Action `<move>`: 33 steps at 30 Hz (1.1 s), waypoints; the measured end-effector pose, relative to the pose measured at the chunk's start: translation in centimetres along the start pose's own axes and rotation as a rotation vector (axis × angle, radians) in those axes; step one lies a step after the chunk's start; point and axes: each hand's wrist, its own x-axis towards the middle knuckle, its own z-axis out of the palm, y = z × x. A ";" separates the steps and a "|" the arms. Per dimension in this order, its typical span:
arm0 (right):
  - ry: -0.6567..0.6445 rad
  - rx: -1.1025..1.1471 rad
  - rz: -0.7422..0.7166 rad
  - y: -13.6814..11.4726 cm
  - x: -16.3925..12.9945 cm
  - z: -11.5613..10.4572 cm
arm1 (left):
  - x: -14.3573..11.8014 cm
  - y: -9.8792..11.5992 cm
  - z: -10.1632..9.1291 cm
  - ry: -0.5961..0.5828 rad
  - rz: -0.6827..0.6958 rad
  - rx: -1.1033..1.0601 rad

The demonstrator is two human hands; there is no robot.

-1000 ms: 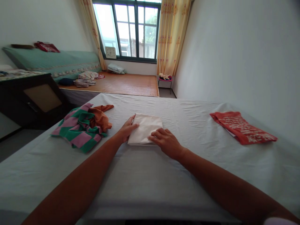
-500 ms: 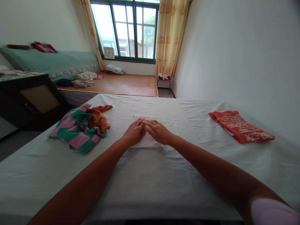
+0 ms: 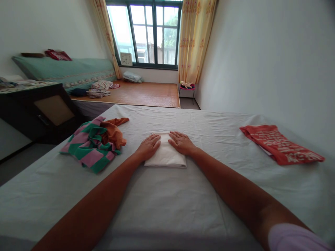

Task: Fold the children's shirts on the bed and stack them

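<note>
A folded cream-white cloth (image 3: 166,156) lies in the middle of the bed with the pale sheet (image 3: 167,205). My left hand (image 3: 149,146) rests flat on the cloth's left part, fingers together and stretched out. Flat on its right far corner lies my right hand (image 3: 181,142). Neither hand grips anything; both palms press down. A gap of cloth shows between the two hands.
A crumpled green-and-pink striped garment (image 3: 87,145) with an orange cloth (image 3: 114,132) on it lies left of the hands. A folded red printed cloth (image 3: 280,144) sits at the right by the wall. A dark cabinet (image 3: 39,111) stands left of the bed.
My hands moved from the cloth's near edge onto its top, met in the middle, then slid apart toward its sides. The cloth stays in place.
</note>
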 end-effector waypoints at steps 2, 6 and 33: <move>0.017 0.007 0.072 0.9 0.0 0.1 | 0.3 -0.4 0.1 0.009 -0.054 -0.011; 0.137 -0.012 0.156 1.5 -0.6 -0.6 | 0.6 -1.4 0.3 0.042 -0.148 0.005; 0.030 0.062 -0.090 -1.2 -2.1 -0.3 | 0.6 -2.2 -0.5 0.079 -0.104 0.015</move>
